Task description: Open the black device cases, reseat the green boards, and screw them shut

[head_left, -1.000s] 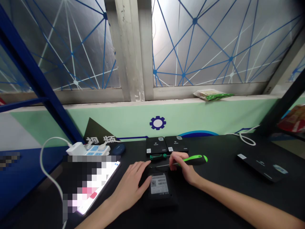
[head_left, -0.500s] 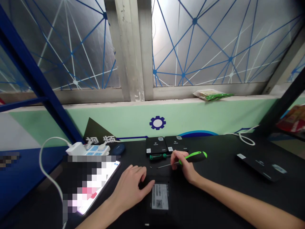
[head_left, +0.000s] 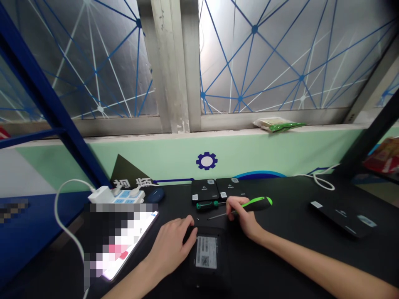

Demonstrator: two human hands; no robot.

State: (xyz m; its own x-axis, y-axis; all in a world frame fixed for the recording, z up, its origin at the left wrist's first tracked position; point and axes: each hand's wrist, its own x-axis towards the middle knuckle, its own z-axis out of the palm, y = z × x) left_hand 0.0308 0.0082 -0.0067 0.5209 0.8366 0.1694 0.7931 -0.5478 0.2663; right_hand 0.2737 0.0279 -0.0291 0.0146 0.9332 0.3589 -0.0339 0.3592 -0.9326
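A black box-shaped device (head_left: 222,259) with a white printed label (head_left: 206,252) lies in front of me. My left hand (head_left: 173,238) is at its upper left edge, thumb against the side and fingers curled. In my right hand (head_left: 241,214) is a green and black screwdriver (head_left: 260,202), its thin shaft pointing left above the device's far edge. A tiny screw (head_left: 197,219) lies left of the screwdriver's tip. Behind it rests a second, dark green screwdriver (head_left: 207,205), its shaft partly hidden by my right hand.
Two black boxes (head_left: 205,190) stand side by side at the back. Another black box (head_left: 343,218) lies far right. On the left are a lit phone (head_left: 134,245), a white power strip (head_left: 127,196) with a cable, and a dark blue rounded object (head_left: 155,195).
The black device has shifted slightly left and turned a little, its far edge now showing more clearly. My left hand has moved slightly with it; my right hand has barely moved.
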